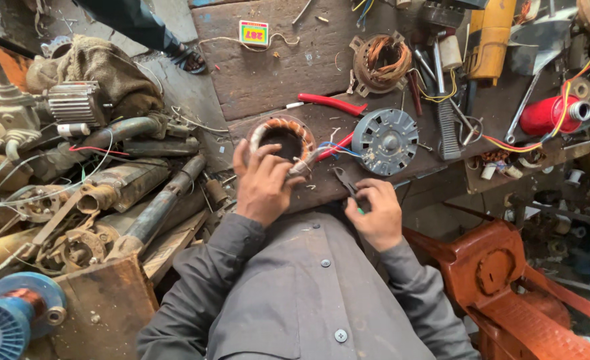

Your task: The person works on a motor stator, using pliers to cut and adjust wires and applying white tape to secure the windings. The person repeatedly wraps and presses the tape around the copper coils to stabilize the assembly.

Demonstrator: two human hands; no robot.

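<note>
Bracing the stator (283,137) at 12 o'clock of the chest, left hand (263,183) lies over its lower rim w/ fingers curled on the taped wire bundle (303,165), prob. to steady it. Right hand (375,215), at 3 o'clock, grips small cutters (343,181); blades & fingertips partly hidden. Grey motor (384,141) just beyond, on the bench (275,73).

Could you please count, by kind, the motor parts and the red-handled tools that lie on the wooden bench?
Wound stators with copper coils: 2
Grey round motor housing: 1
Red-handled pliers: 1
Total: 4
</note>
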